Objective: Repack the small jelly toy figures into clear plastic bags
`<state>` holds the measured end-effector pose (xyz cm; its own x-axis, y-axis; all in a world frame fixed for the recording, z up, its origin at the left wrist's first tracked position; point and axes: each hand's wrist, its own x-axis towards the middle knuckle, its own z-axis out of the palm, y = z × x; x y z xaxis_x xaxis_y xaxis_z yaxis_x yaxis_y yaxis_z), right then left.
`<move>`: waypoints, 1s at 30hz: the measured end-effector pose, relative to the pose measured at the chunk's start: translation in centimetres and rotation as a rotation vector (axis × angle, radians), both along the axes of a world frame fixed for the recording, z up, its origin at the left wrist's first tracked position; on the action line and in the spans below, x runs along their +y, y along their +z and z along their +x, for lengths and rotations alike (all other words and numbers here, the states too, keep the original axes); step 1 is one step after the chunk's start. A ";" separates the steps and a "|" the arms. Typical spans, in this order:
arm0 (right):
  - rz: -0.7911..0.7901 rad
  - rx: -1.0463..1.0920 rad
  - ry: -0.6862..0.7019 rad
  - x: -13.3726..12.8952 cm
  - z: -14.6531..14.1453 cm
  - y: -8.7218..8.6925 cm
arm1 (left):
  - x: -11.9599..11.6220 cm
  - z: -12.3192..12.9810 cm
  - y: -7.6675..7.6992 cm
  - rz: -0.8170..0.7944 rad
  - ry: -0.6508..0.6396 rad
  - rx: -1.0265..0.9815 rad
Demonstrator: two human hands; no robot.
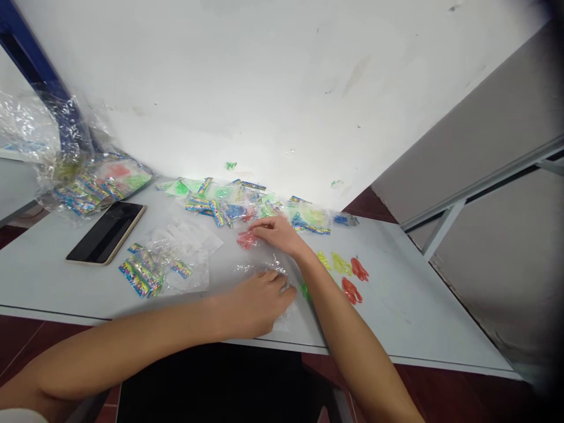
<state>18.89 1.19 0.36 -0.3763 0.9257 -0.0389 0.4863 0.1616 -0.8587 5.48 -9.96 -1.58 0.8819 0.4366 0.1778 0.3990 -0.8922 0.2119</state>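
My right hand (279, 234) reaches across the table, fingers pinched together at the edge of a soft, translucent red rubbery piece (245, 239). Nearer to me, my left hand (259, 302) lies with curled fingers on a clear plastic bag (279, 270), partly hiding it. Beside my right forearm lie loose rubbery pieces: two red ones (351, 290), yellow ones (341, 264), and a green one (305, 291) partly covered by the arm. Left of my hands is a pile of clear bags (180, 247) with colourful printed header strips (140, 273).
Along the wall (247, 88) runs a row of filled packets (220, 205) with green, blue and red contents. A black phone (107, 233) lies at the left, near a large clear bag (101, 179) of packets. The grey table (423, 305) ends close to my body.
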 end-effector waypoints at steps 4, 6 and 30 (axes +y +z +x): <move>0.051 -0.089 0.229 1.9 -0.5 1.8 | 0.6 0.4 -0.5 0.035 -0.042 -0.009; -0.030 -0.163 0.380 3.1 -1.2 2.9 | 1.0 0.4 -0.6 0.035 -0.039 -0.033; -0.143 -0.714 0.171 -2.8 7.7 7.9 | 3.4 -3.0 5.2 -0.410 0.484 0.302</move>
